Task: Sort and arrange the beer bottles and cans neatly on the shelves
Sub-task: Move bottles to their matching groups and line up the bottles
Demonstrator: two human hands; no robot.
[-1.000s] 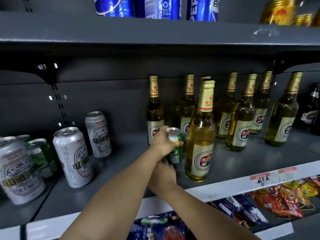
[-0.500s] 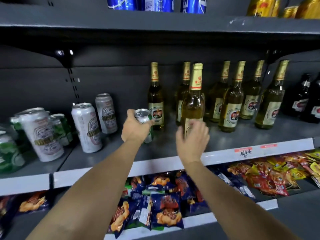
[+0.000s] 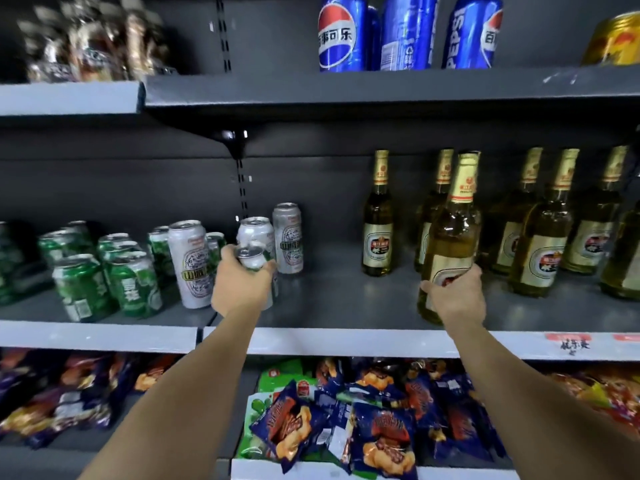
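Both arms reached out to the grey metal shelf (image 3: 346, 306). The left hand (image 3: 240, 284) gripped a small green-and-silver can (image 3: 252, 258); the right hand (image 3: 455, 296) clasped a tall amber glass bottle (image 3: 453, 237) standing at the shelf's front edge.

The body of the held can (image 3: 252, 258) is mostly covered by the left hand (image 3: 240, 284); only its top and a strip of side are seen, and its print cannot be read. The lower label of the near bottle (image 3: 453, 237) is hidden by the right hand (image 3: 456, 296). The jars (image 3: 93, 43) on the upper left shelf are blurred beyond telling. The gold can (image 3: 614, 39) at upper right and the far-right bottle (image 3: 623, 247) are cut by the edge. The green cans (image 3: 104, 271) at far left are smeared and partly cut off. The handwritten tag (image 3: 573, 344) is too small to be read.
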